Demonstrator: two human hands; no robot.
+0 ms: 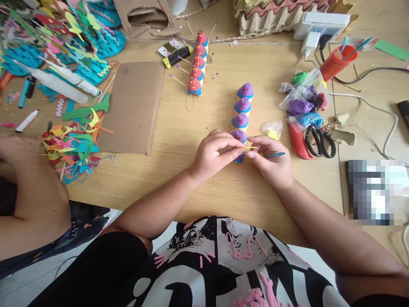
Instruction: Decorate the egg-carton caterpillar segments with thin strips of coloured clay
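My left hand (217,153) is closed, thumb and forefinger pinching a thin yellow strand (251,148), seemingly clay. My right hand (273,164) meets it at the fingertips, with a slim blue modelling tool (276,154) tucked in its fingers. A small yellow bit shows beside the right fingertips, too small to name. Just beyond the hands stands a row of egg-carton bumps (243,104) with purple clay tops over blue bands; my fingers hide its near end. To the right lies a small clear bag (272,129) of yellow clay.
A finished-looking red and blue egg-carton caterpillar (198,64) with pin legs stands farther back. Cardboard (131,106) and paper scraps (75,143) lie left, near another person's arm (35,183). Right are bagged clay (300,105), scissors (319,141), an orange cup (337,64) and cables.
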